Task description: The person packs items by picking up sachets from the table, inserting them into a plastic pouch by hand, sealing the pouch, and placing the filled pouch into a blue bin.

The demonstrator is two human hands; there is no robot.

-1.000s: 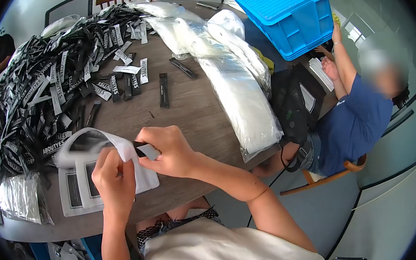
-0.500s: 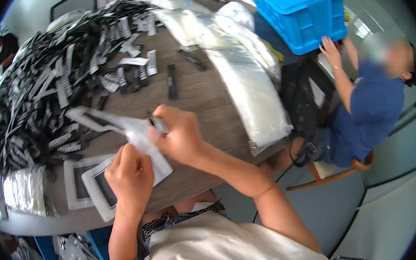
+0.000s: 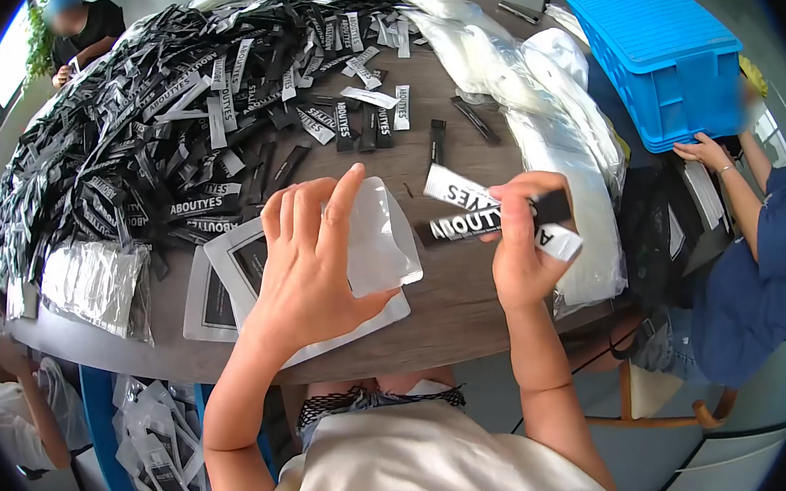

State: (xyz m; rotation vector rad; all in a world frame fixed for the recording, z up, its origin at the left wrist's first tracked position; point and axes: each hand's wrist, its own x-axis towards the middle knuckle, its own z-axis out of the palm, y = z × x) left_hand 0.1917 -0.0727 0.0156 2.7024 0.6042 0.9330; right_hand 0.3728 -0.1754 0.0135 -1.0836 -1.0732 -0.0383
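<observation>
My left hand is open, its fingers stretched out above a blank translucent white pouch. Its thumb lies near the pouch's lower edge; I cannot tell whether it touches. Under that pouch and hand lie flat white pouches with dark printed panels. To the right, my right hand is closed round stick sachets. One is a black sachet lettered ABOUTYES, and a white sachet crosses it at an angle, its other end sticking out below the fingers.
A large heap of black and white stick sachets covers the table's left and back. A clear-wrapped bundle sits at the left edge, long plastic packs at right. A blue bin of filled pouches stands below; a co-worker touches a blue crate.
Both hands were together at a translucent pouch. Now my left hand has opened over it, and my right hand has moved away to the right with the sachets. The view has shifted.
</observation>
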